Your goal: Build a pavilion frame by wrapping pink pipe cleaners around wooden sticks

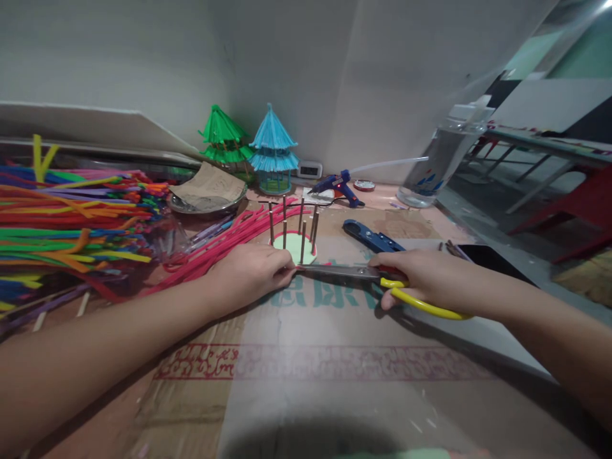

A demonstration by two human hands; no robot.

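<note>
My right hand [421, 280] grips a pair of scissors [335, 272] with yellow handles. The blades point left and look nearly closed, their tips touching or very close to the fingertips of my left hand [253, 271]. Those fingers are pinched together; a speck of red shows at them, but what they hold is hidden. Just behind the blades stands a pale green round base [291, 244] with a red rim. Several brown sticks [303, 239] rise upright from it. Pinkish-red pipe cleaners [224, 239] lie in a bunch behind my left hand.
Many coloured pipe cleaners [71, 217] are heaped at the left. Behind are a bowl [210, 203], green [222, 137] and blue [273, 143] pavilion models, a glue gun [339, 186] and a clear bottle [440, 159]. A dark blue tool [373, 236] and dark flat panel [492, 262] lie right.
</note>
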